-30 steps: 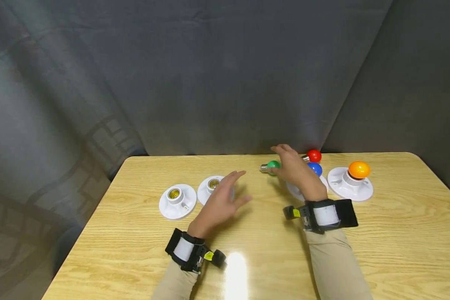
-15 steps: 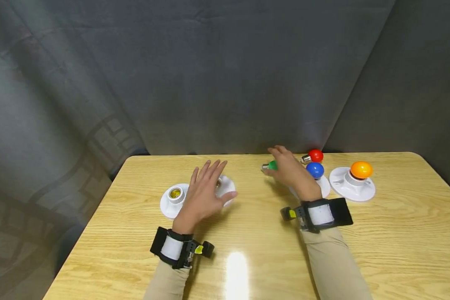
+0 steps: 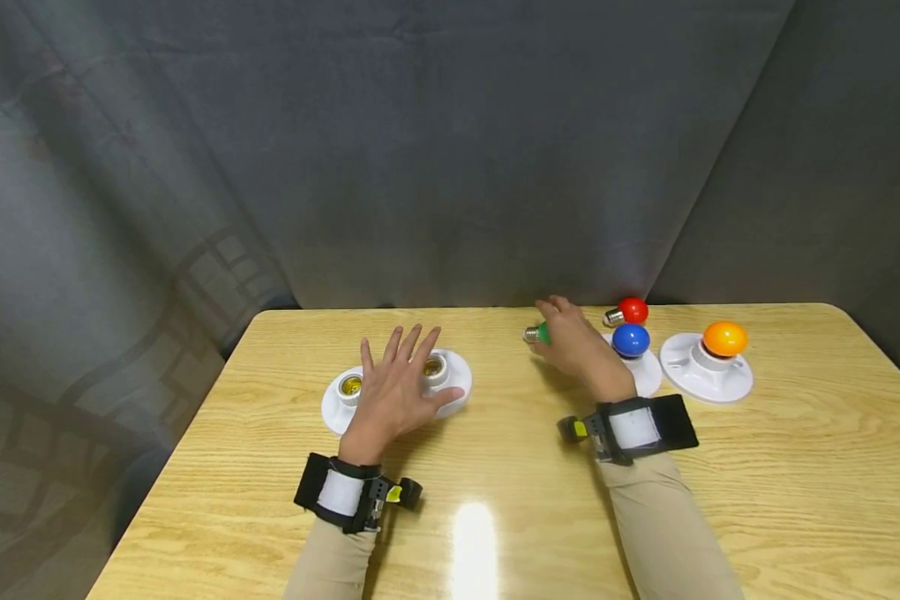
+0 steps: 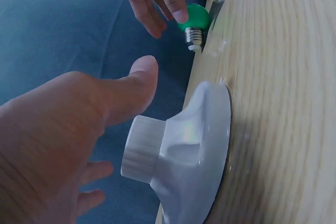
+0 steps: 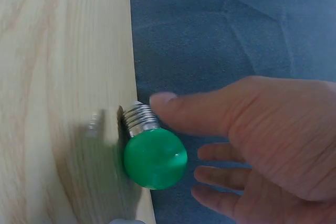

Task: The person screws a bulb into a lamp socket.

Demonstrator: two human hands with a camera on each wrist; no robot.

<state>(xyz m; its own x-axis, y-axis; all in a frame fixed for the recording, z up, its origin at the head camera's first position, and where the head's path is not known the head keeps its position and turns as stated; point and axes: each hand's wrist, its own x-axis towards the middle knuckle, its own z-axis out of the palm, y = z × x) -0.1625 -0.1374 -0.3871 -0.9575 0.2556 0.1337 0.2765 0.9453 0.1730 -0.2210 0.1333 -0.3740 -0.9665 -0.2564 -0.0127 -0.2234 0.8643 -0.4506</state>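
My left hand (image 3: 393,396) is spread above two white lamp holders, fingers fanned out. The nearer-to-centre lamp holder (image 3: 457,377) shows its socket beside the thumb. The other lamp holder (image 3: 337,408) is partly covered by the hand. My right hand (image 3: 573,342) reaches over a green light bulb (image 5: 155,159) lying on its side. In the right wrist view the thumb tip is right at the bulb's metal screw base, and the other fingers stand apart from the glass. The head view hides most of the green glass under the hand.
A blue bulb (image 3: 631,340) stands in a lamp holder (image 3: 648,375) just right of the right hand. Further right, an orange bulb (image 3: 725,339) sits in another holder (image 3: 708,383). A red bulb (image 3: 633,311) lies near the table's back edge, before a dark curtain (image 3: 465,167).
My left hand has moved left over the lamp holders and spread its fingers. The right hand has shifted slightly left and now covers more of the green bulb.
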